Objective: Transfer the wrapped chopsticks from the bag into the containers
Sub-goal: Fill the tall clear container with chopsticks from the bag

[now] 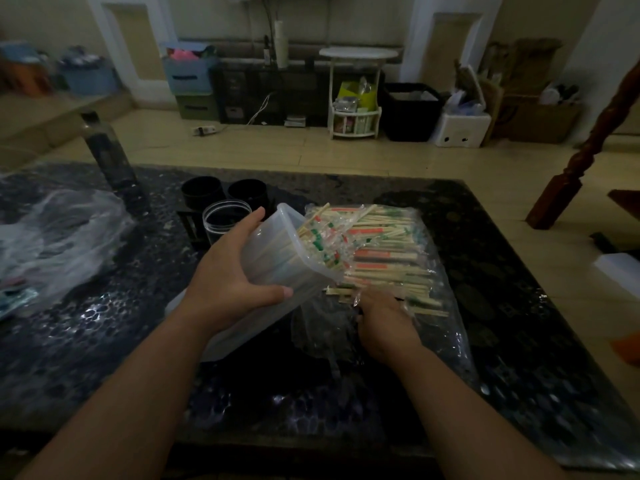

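My left hand grips a translucent plastic container, tilted on its side with its mouth toward the right and packed with wrapped chopsticks. A clear plastic bag lies flat on the dark table, holding a pile of wrapped chopsticks with red and green printed wrappers. My right hand reaches into the near end of the bag, fingers curled around a few chopsticks; the grip is partly hidden by the plastic.
A clear round jar and two black round containers stand behind the tilted container. Crumpled clear plastic lies at the left of the dark marble table. A white box sits off the right edge.
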{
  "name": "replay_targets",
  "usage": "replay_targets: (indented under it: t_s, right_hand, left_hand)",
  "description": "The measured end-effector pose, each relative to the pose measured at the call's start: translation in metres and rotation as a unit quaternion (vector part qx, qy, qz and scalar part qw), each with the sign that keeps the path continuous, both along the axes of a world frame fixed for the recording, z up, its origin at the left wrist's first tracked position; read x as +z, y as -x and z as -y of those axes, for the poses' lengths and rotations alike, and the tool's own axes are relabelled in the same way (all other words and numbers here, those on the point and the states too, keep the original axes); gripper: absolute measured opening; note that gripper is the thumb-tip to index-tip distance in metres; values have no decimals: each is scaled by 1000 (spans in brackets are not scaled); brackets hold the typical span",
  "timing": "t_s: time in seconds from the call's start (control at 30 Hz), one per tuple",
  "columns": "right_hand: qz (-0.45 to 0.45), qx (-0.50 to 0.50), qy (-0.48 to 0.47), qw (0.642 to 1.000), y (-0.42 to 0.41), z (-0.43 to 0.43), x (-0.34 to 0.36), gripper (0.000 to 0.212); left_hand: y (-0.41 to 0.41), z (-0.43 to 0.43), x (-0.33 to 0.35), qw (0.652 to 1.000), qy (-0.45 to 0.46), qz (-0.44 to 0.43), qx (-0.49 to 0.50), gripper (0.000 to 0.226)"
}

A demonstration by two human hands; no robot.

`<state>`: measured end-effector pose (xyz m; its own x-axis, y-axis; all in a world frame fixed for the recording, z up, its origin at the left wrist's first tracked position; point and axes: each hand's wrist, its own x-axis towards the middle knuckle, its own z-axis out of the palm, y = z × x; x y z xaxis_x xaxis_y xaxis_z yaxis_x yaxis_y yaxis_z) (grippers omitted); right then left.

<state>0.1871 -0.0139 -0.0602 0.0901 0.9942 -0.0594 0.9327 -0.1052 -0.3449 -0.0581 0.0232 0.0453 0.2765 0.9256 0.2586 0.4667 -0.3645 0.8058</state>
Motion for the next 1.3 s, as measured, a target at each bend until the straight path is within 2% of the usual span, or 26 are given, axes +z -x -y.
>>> replay_targets:
  t_s: [0.17,0.37,0.53,0.77,0.9,0.97,1.1,1.3]
  right_hand:
    - [19,-5,32,999,0,-6,3,39]
    - [44,-4,18,999,-5,-18,11,30]
    - [-5,-17,72,997,-10,-20,7,23]
    - [-9,-20,73,997,-15,-22,4,44]
    - [5,-29,116,993,-17,-26,6,47]
    - [11,-27,113,993,-18,-26,9,43]
    - [1,-15,85,996,-14,-23,12,19]
    - [-48,1,61,997,-10,-11,15,29]
  left_hand:
    - [-1,0,0,1000,5,-5,-4,116]
    - [-5,0,-1,1000,6,-16,-16,119]
    - [-6,-2,-2,1000,7,-15,-10,117]
    - [-6,-1,-2,1000,5,-20,-14,118]
    - [-4,0,-1,1000,6,-17,-7,117]
    - [-5,0,-1,1000,5,-18,-6,117]
    - [-6,-1,-1,1000,6,-20,-9,117]
    - [-7,-1,-1,1000,2,-27,-11,119]
